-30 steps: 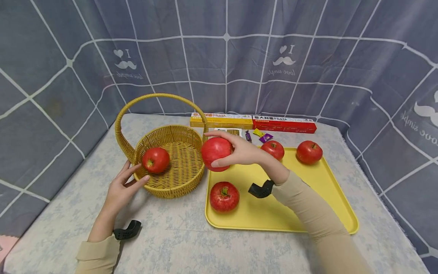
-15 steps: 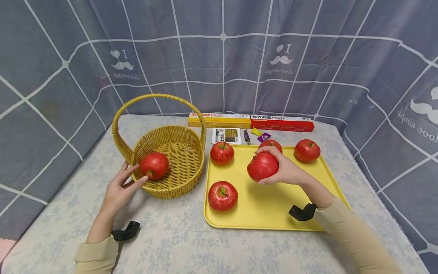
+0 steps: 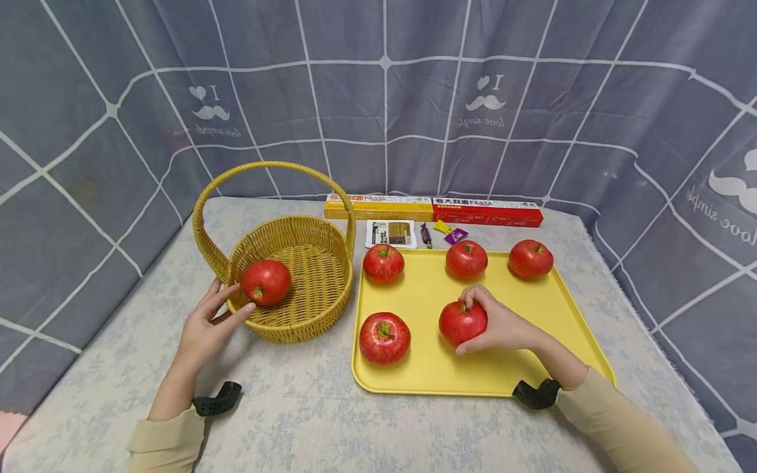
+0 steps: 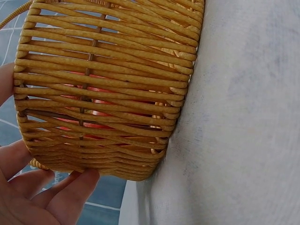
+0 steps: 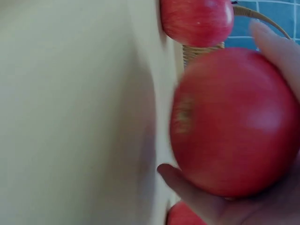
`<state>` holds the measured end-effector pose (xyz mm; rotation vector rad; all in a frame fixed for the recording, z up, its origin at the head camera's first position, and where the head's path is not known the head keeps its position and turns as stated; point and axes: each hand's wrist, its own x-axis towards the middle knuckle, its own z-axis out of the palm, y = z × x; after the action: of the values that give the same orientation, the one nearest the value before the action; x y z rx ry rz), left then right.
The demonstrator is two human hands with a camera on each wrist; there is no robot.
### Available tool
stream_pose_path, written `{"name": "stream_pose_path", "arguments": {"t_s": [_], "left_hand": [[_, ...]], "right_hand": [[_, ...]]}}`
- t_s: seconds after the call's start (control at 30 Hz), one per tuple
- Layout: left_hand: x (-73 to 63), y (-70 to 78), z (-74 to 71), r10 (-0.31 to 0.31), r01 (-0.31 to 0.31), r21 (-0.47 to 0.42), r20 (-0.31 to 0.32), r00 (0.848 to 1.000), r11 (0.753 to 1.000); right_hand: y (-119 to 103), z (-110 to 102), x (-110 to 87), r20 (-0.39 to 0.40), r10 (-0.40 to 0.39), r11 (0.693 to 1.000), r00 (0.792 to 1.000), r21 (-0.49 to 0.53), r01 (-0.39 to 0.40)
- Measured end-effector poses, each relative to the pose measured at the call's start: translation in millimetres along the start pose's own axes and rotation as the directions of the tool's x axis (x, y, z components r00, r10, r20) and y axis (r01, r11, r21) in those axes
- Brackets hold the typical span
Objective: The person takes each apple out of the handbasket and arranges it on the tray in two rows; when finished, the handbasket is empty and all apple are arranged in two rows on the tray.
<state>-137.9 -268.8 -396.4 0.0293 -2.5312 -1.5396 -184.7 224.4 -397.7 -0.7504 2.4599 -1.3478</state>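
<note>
My left hand [image 3: 209, 328] holds the near left rim of the yellow wicker basket [image 3: 331, 318], whose tall handle arches above. Inside, close to these fingers, lies a red apple [image 3: 267, 282]; through the weave of the basket [image 4: 103, 89] it shows red in the left wrist view. With my right hand [image 3: 503, 325] I grip another red apple [image 3: 461, 324] over the yellow tray [image 3: 414, 289]. In the right wrist view that apple [image 5: 234, 122] sits between thumb and fingers, seemingly just off the tray surface.
On the tray are several more apples: front left [image 3: 384, 337], back left [image 3: 384, 264], back middle [image 3: 466, 259] and back right [image 3: 530, 259]. Behind stand a yellow pasta box [image 3: 378, 209], a red pasta box [image 3: 487, 213], a flat white packet [image 3: 391, 234] and small wrapped candies [image 3: 455, 236].
My right hand has carried its apple from beside the basket rightward over the tray, then lower toward the front middle. My left hand stays at the basket; the apple inside has rolled slightly.
</note>
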Motion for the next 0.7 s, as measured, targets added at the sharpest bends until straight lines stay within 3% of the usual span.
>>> {"name": "stream_pose_path", "arguments": {"t_s": [0.23,0.43,0.6,0.7], "left_hand": [[-0.3,-0.9,-0.2,0.005,-0.005,-0.004,0.004,1.000,1.000],[-0.1,-0.7,-0.5,0.003,-0.003,-0.006,0.004,1.000,1.000],[-0.9,1.3,-1.3,0.002,-0.002,-0.008,0.007,1.000,1.000],[-0.9,1.6,-1.5,-0.004,0.004,-0.007,0.010,1.000,1.000]], "right_hand": [[6,-8,-4.4,0.118,-0.048,0.999,0.992,-0.010,0.050],[-1,-22,-3.8,0.271,-0.043,0.999,0.962,0.008,0.042],[-28,-44,6.1,0.382,-0.006,0.998,0.924,-0.052,0.028],[-58,-57,18.6,0.384,-0.014,0.992,0.923,-0.110,0.060]]}}
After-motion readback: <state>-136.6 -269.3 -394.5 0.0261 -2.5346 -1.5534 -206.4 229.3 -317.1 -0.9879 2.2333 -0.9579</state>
